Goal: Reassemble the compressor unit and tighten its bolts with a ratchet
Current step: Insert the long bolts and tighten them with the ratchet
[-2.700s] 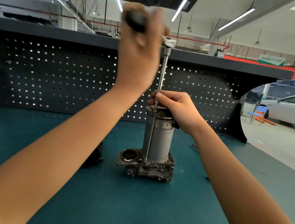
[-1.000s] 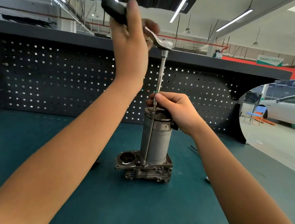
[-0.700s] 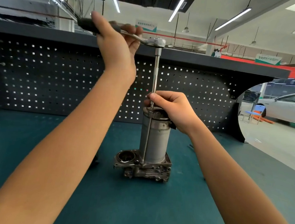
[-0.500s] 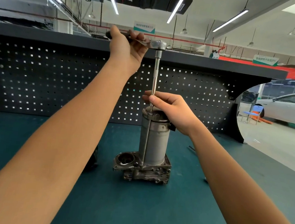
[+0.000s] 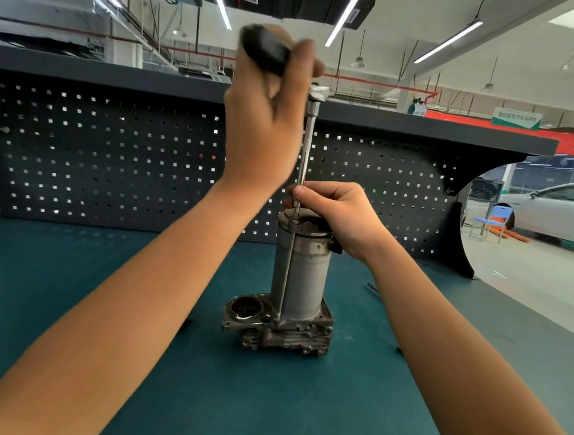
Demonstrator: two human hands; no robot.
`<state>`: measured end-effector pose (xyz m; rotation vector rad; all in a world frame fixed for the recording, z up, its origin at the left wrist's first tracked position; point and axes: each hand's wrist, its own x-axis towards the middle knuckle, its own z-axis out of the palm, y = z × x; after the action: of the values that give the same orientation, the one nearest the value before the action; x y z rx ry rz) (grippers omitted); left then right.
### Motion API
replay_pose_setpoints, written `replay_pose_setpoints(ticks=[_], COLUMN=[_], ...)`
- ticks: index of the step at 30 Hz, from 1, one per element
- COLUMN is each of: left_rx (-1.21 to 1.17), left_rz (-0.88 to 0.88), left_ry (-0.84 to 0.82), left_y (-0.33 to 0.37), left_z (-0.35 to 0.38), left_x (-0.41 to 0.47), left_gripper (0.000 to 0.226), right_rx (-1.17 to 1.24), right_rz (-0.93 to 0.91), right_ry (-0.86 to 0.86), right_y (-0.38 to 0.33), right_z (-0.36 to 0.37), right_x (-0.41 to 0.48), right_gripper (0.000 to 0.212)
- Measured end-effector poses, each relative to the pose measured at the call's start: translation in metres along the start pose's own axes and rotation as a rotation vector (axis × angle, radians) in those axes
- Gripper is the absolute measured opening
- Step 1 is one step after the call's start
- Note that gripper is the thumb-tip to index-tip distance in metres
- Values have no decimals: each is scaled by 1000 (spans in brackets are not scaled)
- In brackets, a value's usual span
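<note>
Two-handed tightening, compressor unit upright at mid-desk.
Left hand curled round the blurred ratchet handle, high; right hand pinching the extension bar at the unit's top. Likely heavy, rigid, tippy: best steadied near its upper rim.

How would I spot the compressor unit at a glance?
Find the teal workbench before the black pegboard. At its middle stands the compressor unit: a grey upright cylinder on a grimy square base, the only thing with a long ratchet bar rising from its top.
</note>
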<state>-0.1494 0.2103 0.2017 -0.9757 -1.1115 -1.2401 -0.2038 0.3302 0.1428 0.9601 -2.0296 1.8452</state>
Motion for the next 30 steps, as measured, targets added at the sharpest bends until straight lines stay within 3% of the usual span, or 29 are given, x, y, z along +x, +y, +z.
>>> replay_pose_setpoints(ticks=[2,5,9,12,15,19,21,25,27,30], left_rx=[-15,-299,-597,-707,-755,-653,-527,-195,-240,-482], left_rz=[16,-299,-694,-907,-1014,-864,-642,-188,-183,-432], left_ry=[82,363,525,517,489,454,407,158,178,352], left_y=[4,0,-30,-48,-54,-42,-26,2,5,-4], left_z=[6,4,-14,-16,-11,-1,4,17,20,11], left_x=[-7,5,35,47,53,42,30,1,-3,12], left_gripper=[11,18,42,50,55,48,34,11,12,25], right_rx=[12,-7,-22,-29,-32,-5,19,-10,12,8], right_rz=[2,3,-2,-3,2,2,-6,-13,-5,1], right_ry=[-3,7,17,8,12,6,4,11,-1,2], right_y=[0,1,1,-1,-2,-1,0,0,0,0], right_z=[-1,0,2,3,3,0,0,1,-1,0], right_x=[0,1,2,2,2,0,0,0,0,0], right_gripper=[7,5,5,6,6,7,13,19,12,10])
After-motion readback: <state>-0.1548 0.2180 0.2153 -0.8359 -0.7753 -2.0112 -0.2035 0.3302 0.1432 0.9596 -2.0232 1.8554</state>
